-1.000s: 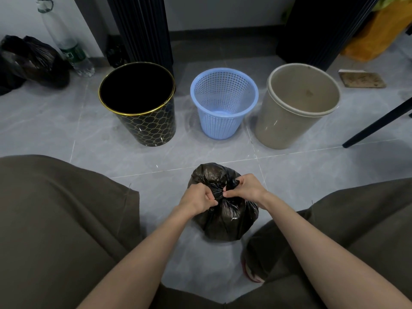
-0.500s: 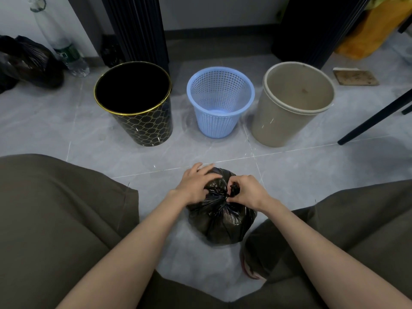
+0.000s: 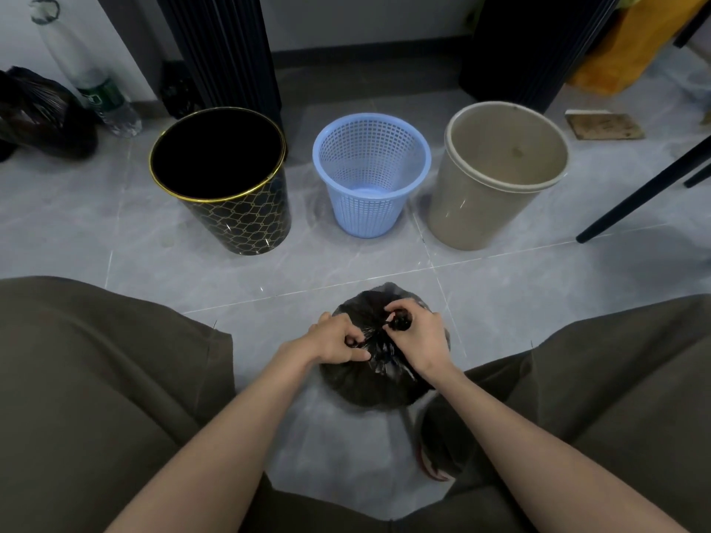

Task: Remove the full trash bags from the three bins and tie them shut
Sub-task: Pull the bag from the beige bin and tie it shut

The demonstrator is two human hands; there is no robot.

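A full black trash bag [image 3: 365, 386] sits on the grey tiled floor [image 3: 115, 240] in the near middle of the scene, between the person's two knees in olive trousers [image 3: 96, 378]. Both hands are on its gathered top. The left hand [image 3: 338, 340] has its fingers curled in and pinches the bunched plastic on the left side of the neck. The right hand [image 3: 421, 340], just beside it, grips the other side, with thumb and forefinger closed round a small twisted nub of plastic at the far edge of the neck. The plastic between the two hands is drawn into tight shiny creases.

Farther off, three bins stand upright in a row with no bags in them: a black bin [image 3: 238, 225] with a gold rim and gold pattern on the left, a blue mesh basket [image 3: 365, 213] in the middle, and a beige bin [image 3: 469, 209] on the right. They stand near one another without touching.

At the far left a second black bag [image 3: 42, 121] lies by the wall, with a clear plastic bottle [image 3: 102, 100] leaning just beside it. A dark chair leg [image 3: 635, 194] slants in from the right. Part of a shoe [image 3: 434, 467] shows just near of the bag being tied
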